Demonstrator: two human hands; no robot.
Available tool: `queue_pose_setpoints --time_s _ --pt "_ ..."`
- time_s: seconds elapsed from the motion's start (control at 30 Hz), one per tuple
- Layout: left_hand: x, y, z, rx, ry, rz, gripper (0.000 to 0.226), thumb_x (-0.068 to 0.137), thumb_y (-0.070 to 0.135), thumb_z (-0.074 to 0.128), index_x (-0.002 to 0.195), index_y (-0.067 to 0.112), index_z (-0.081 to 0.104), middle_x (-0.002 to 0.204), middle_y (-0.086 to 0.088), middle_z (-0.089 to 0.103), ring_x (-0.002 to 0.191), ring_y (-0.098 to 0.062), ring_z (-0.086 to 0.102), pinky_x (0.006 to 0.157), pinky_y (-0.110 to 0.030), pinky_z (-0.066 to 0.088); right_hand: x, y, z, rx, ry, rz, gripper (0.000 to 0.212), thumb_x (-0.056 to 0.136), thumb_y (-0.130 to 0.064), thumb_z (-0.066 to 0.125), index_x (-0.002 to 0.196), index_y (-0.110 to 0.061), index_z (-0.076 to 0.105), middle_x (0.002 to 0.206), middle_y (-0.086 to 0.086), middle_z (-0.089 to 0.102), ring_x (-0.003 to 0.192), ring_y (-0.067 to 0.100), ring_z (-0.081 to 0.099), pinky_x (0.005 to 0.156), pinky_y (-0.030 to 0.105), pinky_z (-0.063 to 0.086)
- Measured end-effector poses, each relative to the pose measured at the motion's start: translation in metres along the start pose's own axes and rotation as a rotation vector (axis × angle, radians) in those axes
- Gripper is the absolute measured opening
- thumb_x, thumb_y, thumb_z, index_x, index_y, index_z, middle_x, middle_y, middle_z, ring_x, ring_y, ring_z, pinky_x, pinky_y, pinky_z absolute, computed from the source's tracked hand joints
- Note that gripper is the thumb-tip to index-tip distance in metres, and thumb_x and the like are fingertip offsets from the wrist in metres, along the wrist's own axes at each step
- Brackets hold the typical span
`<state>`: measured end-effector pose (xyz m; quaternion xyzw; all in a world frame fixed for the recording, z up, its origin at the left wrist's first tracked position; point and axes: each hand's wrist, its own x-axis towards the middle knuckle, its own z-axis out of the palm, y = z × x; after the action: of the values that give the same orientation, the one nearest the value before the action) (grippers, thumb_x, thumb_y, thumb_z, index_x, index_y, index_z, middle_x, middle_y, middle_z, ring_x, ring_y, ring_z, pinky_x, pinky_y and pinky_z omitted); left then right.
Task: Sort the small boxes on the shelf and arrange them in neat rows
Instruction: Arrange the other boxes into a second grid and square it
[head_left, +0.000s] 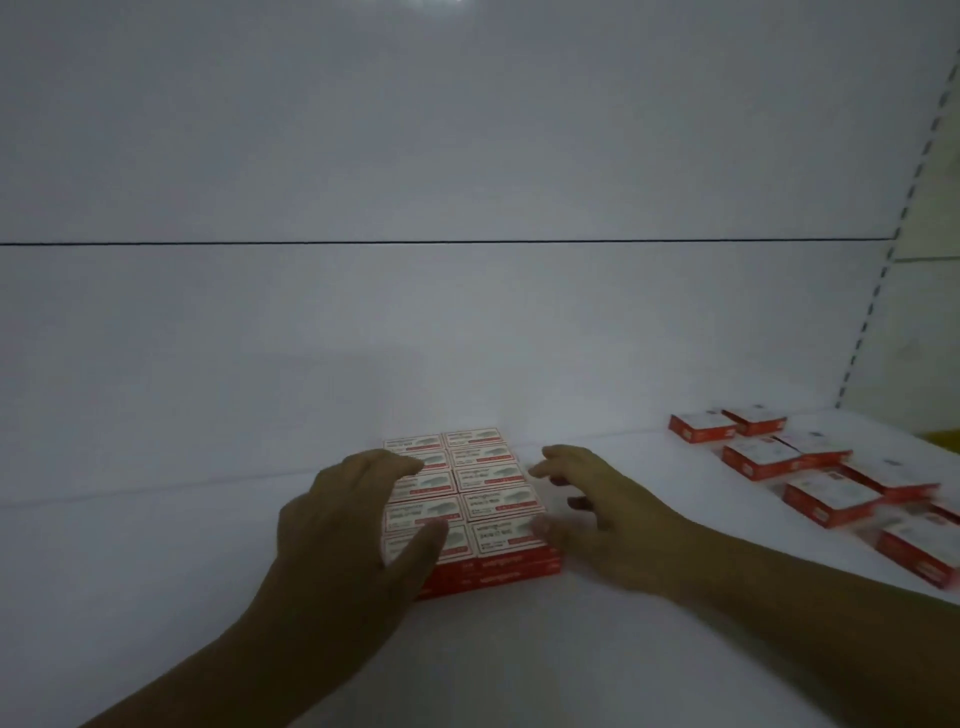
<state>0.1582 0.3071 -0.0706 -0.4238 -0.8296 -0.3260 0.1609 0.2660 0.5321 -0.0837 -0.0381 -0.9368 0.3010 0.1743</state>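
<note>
Because the edges are, by the look of it, being squared up, the left hand (353, 519) is laid with fingers spread and relaxed over the left column of the stacked block of boxes (488, 488), its thumb across the nearest box. The right hand (597, 525) is held wide and loose at the block's right side (nothing is gripped by either). The block is set in two columns, two layers deep. Well to the right of the block, loose boxes (810, 467) are scattered at odd angles on the shelf (208, 571), not yet sorted.
</note>
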Motion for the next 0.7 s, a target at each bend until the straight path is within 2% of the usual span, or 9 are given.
queue_pose_setpoints --time_s 0.07,0.13,0.23,0.37,0.47,0.57,0.7 --pt "0.006 0.014 -0.001 -0.019 -0.037 0.081 0.051 0.069 0.062 0.042 0.111 0.036 0.054 0.11 0.024 0.048 0.104 -0.004 0.045 0.094 -0.04 0.039 -0.003 0.005 -0.021 -0.071 0.023 0.035 0.043 0.075 -0.07 0.042 0.114 -0.05 0.045 0.117 -0.037 0.036 0.108 -0.007 0.047 0.088 0.012 0.038" --pt "0.014 0.035 0.002 -0.063 -0.094 0.119 0.032 0.068 0.054 0.053 0.099 0.044 0.053 0.105 0.032 0.048 0.101 0.0 0.048 0.092 -0.038 0.043 -0.009 0.015 -0.047 -0.165 0.033 0.05 0.041 0.081 -0.064 0.045 0.114 -0.041 0.051 0.12 -0.029 0.043 0.104 -0.001 0.049 0.084 0.013 0.039" --pt "0.027 0.067 0.02 -0.093 -0.147 0.135 0.017 0.066 0.051 0.055 0.083 0.05 0.055 0.095 0.034 0.054 0.099 0.004 0.051 0.089 -0.03 0.043 -0.018 0.042 -0.097 -0.292 0.013 0.062 0.028 0.083 -0.055 0.053 0.104 -0.038 0.058 0.118 -0.021 0.052 0.101 -0.001 0.051 0.088 0.019 0.042" --pt "0.044 0.122 0.061 -0.088 -0.197 0.161 0.013 0.075 0.042 0.063 0.076 0.05 0.052 0.081 0.03 0.058 0.087 0.011 0.052 0.072 -0.014 0.043 -0.026 0.094 -0.17 -0.32 0.045 0.164 0.015 0.086 -0.04 0.059 0.097 -0.03 0.064 0.107 -0.014 0.06 0.098 0.006 0.056 0.091 0.029 0.046" --pt "0.07 0.165 0.103 -0.066 -0.257 0.124 0.013 0.082 0.035 0.06 0.079 0.043 0.051 0.079 0.025 0.057 0.08 0.007 0.055 0.066 -0.009 0.043 -0.034 0.147 -0.213 -0.24 0.117 0.286 0.01 0.088 -0.031 0.059 0.087 -0.025 0.066 0.093 -0.011 0.065 0.089 0.009 0.061 0.077 0.023 0.049" --pt "0.103 0.191 0.156 -0.081 -0.285 0.007 0.01 0.086 0.03 0.057 0.095 0.033 0.058 0.085 0.021 0.056 0.077 0.001 0.054 0.069 -0.011 0.042 -0.035 0.198 -0.237 -0.127 0.15 0.396 0.011 0.088 -0.025 0.06 0.082 -0.02 0.068 0.086 -0.006 0.066 0.08 0.01 0.061 0.064 0.019 0.043" --pt "0.137 0.195 0.215 -0.102 -0.274 -0.168 0.028 0.086 0.022 0.057 0.114 0.022 0.058 0.109 0.005 0.06 0.087 -0.005 0.052 0.077 -0.017 0.04 -0.018 0.241 -0.243 0.033 0.116 0.504 0.015 0.085 -0.024 0.065 0.078 -0.011 0.067 0.084 0.009 0.067 0.077 0.02 0.063 0.068 0.028 0.051"
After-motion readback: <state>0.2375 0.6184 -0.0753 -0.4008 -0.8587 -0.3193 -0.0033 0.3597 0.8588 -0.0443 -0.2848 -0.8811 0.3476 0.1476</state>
